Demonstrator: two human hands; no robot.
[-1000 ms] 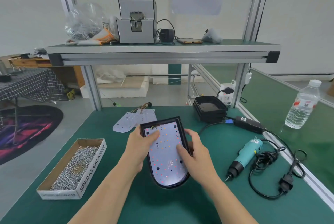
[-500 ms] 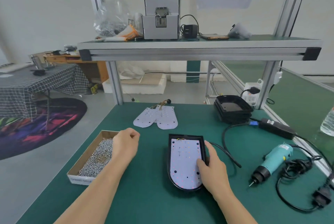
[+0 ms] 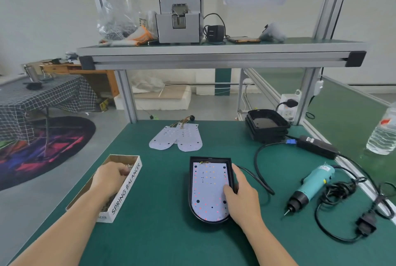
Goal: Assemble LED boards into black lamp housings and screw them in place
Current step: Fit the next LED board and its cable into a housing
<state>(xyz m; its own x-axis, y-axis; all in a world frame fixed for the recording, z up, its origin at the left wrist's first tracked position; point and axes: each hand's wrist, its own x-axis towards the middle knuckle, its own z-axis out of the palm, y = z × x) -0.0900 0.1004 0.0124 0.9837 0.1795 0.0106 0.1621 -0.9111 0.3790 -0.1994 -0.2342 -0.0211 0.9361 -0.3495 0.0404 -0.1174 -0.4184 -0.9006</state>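
A black lamp housing (image 3: 191, 190) lies on the green table with a white LED board (image 3: 209, 188) seated inside it. My right hand (image 3: 241, 197) holds the housing's right edge, its thumb pressing on the board. My left hand (image 3: 111, 177) reaches into the cardboard box (image 3: 126, 188) of screws (image 3: 107, 202), fingers curled down among them; whether it pinches a screw is hidden. Two spare LED boards (image 3: 180, 137) lie further back. Empty black housings (image 3: 266, 125) are stacked at the back right. A teal electric screwdriver (image 3: 308, 188) lies to the right.
The screwdriver's black cable (image 3: 334, 199) and power adapter (image 3: 317, 146) sprawl over the right side of the table. A water bottle (image 3: 383, 135) stands on the neighbouring bench. An aluminium frame shelf (image 3: 220, 53) overhangs the back, carrying a screw feeder (image 3: 180, 17).
My left hand left the housing and moved left into the screw box. The housing came down flat on the table, and my right hand stays on its right edge.
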